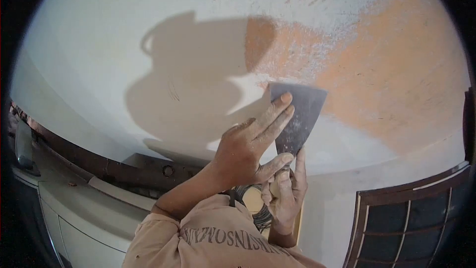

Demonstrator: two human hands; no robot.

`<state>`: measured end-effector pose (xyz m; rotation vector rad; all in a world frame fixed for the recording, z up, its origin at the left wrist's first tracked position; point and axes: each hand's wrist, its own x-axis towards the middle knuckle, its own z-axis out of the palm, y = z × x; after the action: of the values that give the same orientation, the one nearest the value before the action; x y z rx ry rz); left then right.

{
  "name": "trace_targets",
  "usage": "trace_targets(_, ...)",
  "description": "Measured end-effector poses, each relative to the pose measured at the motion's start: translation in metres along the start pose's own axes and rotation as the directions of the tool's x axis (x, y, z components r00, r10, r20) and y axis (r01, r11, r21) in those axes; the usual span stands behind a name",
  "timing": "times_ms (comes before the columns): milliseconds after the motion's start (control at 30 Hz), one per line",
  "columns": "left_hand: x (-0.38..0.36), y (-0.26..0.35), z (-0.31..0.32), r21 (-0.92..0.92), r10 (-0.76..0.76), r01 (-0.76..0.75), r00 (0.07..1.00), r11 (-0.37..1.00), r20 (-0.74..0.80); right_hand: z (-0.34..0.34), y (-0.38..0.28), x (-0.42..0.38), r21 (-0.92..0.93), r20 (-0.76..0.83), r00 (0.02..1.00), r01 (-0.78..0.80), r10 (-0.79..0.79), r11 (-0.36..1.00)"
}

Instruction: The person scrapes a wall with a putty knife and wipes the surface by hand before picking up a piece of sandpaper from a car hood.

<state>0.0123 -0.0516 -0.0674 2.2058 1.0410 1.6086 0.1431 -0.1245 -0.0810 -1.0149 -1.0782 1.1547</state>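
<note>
A wide scraper (306,111) has its blade's broad edge against the pale wall, beside an orange patch (367,74). My right hand (287,198) is closed around the scraper's handle, below the blade. Two fingers of my left hand (248,144) press along the blade's face, while its thumb lies at the neck of the tool, near my right fingertips. My left hand's other fingers are mostly hidden. Pale dust covers the fingers of both hands. The wall's orange patch has rough, flaky borders above the blade.
A dark-framed window with panes (396,228) is at the lower right. At the lower left is a large pale panelled object (84,218), beside a dark brown ledge (119,168). Coiled dark cable (263,216) shows below my hands. A shadow falls across the wall.
</note>
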Motion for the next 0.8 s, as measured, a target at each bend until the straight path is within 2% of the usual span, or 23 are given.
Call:
trace_targets(33,0.001,0.001,-0.002,-0.028,-0.024,0.024,1.0,0.999,-0.005,0.004,0.002,0.0,-0.059,-0.019,1.0,0.018,-0.019,0.998)
trace_targets(133,0.001,-0.006,-0.005,-0.01,0.067,-0.067,0.998,0.998,0.011,0.002,-0.001,-0.007,-0.028,-0.033,0.999,0.003,-0.004,1.0)
trace_targets(167,-0.002,-0.003,-0.003,-0.031,0.044,-0.043,0.999,0.999,0.015,-0.005,0.001,-0.008,-0.055,0.016,0.999,0.038,-0.037,0.998)
trace_targets(267,-0.001,0.003,-0.001,-0.015,-0.058,0.058,0.998,0.998,0.01,-0.011,0.01,0.003,-0.225,0.033,0.998,0.062,-0.056,0.972)
trace_targets(400,0.001,0.0,-0.008,-0.003,0.049,-0.048,0.998,0.999,0.046,-0.009,-0.001,-0.004,-0.137,-0.001,1.0,0.005,-0.005,0.991)
trace_targets(467,-0.005,-0.002,-0.002,0.011,0.024,-0.025,0.997,1.0,0.068,-0.011,0.001,-0.001,-0.062,0.035,0.999,0.025,-0.023,0.998)
trace_targets(533,-0.004,0.0,-0.002,0.011,-0.01,0.009,0.995,1.0,0.096,-0.004,-0.002,0.0,0.039,0.018,1.0,-0.022,0.022,0.999)
trace_targets(667,0.004,0.001,-0.012,-0.052,-0.022,0.03,0.989,0.998,0.146,-0.006,-0.001,0.002,0.034,0.055,0.998,0.029,-0.031,0.999)
trace_targets(700,0.001,0.0,-0.007,-0.054,-0.005,0.01,0.994,0.998,0.106,-0.006,0.0,-0.001,0.089,0.015,1.0,0.016,-0.017,0.996)
trace_targets(800,-0.009,-0.002,0.006,-0.001,0.018,-0.018,1.0,1.0,0.016,-0.013,0.007,0.007,0.029,0.112,0.99,0.087,-0.089,0.996)
